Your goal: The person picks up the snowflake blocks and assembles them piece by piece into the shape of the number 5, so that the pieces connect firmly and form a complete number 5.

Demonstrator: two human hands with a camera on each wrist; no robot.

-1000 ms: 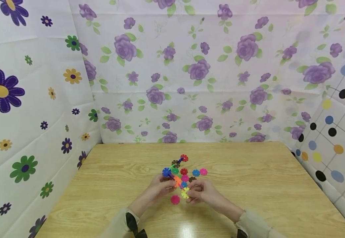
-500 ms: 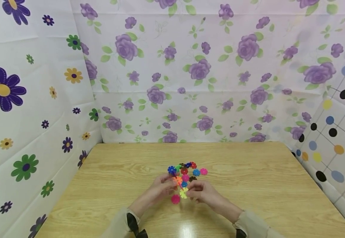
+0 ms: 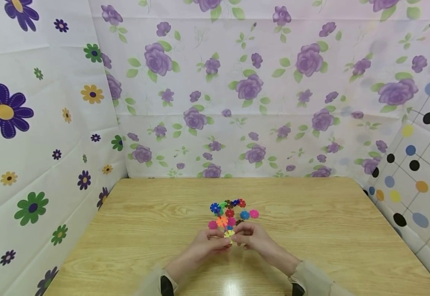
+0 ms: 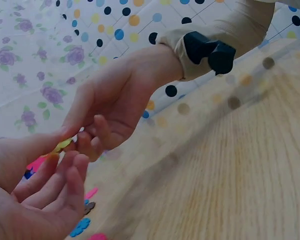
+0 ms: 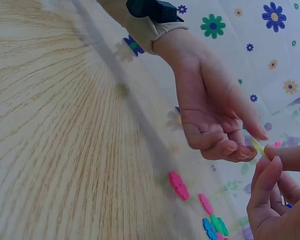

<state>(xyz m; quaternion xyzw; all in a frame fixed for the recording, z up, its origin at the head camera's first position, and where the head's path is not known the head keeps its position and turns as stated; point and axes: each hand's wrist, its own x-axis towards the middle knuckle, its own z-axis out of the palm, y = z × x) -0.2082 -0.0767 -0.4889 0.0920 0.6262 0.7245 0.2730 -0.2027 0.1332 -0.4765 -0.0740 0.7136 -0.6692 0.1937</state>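
Note:
A chain of interlocking plastic snowflake discs is held up over the table in the head view. Its near end is a yellow disc, followed by an orange disc and a blue disc, then green, brown, dark blue and red ones toward the back. My left hand pinches the yellow disc from the left, thumb on top. From the other side my right hand pinches the same disc between thumb and index finger. Both wrist views show the yellow disc edge-on between the two hands' fingertips.
Several loose discs lie on the wooden table behind the hands, among them a light blue disc, a pink disc and a red disc. Another pink disc lies nearer. Patterned cloths stand around the table.
My left hand has shifted from beside the orange disc toward me, onto the yellow disc. The chain's far end has swung right and lower. A pink disc left of the orange one now shows.

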